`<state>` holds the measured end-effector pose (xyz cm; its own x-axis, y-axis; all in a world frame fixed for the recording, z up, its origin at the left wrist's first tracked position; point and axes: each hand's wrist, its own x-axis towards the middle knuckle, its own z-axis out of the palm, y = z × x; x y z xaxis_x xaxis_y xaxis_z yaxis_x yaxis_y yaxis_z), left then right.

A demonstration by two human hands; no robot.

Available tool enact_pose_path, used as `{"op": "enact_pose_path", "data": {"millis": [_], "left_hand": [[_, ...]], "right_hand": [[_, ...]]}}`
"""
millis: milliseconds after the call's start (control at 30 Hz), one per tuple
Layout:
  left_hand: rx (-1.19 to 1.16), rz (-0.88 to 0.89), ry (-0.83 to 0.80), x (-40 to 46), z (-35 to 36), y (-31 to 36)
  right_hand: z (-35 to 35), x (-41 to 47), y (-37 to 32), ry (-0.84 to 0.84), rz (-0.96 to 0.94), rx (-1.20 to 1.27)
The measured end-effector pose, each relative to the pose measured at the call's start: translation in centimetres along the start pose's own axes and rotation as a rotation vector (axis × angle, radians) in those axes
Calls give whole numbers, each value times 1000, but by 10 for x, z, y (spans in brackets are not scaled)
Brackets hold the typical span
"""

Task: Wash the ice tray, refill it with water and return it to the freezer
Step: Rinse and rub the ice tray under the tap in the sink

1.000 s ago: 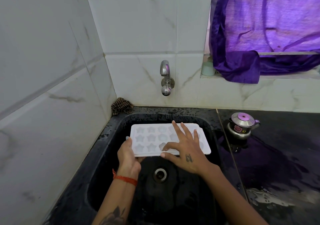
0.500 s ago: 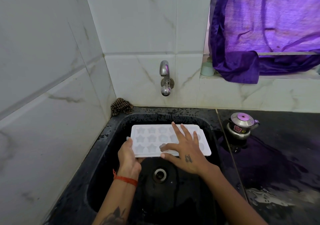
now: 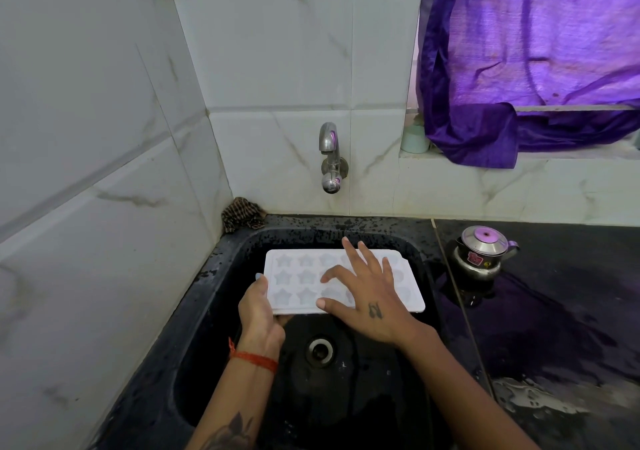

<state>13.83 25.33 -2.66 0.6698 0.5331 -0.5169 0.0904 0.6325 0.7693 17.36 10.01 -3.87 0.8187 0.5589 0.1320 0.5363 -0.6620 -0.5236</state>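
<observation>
- The ice tray (image 3: 343, 280) sits just where it did a second ago, held flat over the black sink (image 3: 221, 276), above the drain (image 3: 320, 351).
- My left hand (image 3: 258, 313) still grips the tray's near left corner, thumb on top and fingers tucked under.
- My right hand (image 3: 369, 295) still lies flat on top of the tray. Its fingers (image 3: 349, 250) are straight and spread out over the little star cups. It holds nothing; it just presses and rubs.
- Almost nothing has moved. The right hand only slid a tiny bit. So I think I am still in the washing part.
- The tap (image 3: 330, 157) is on the wall right behind the tray. I see no water coming out of it now.
- That means filling the tray is not done yet, and the freezer trip comes after that. I cannot see a freezer from here.
- The tabletop (image 3: 554, 328) to the right is dark and shiny, with a wet patch near the front.
- A small steel kettle (image 3: 481, 252) stands on it, near the sink edge.
- A brown scrubby cloth (image 3: 242, 214) sits in the back left corner by the sink.
- The walls are white tile, and a purple curtain (image 3: 526, 55) hangs over the window ledge.
</observation>
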Motion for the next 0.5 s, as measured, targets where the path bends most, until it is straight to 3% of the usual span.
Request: {"op": "enact_pose_path", "data": {"millis": [500], "left_hand": [[9,13,-6,-2,-1,-2]], "right_hand": [[14,5,-9,-103,-63,-136]]}}
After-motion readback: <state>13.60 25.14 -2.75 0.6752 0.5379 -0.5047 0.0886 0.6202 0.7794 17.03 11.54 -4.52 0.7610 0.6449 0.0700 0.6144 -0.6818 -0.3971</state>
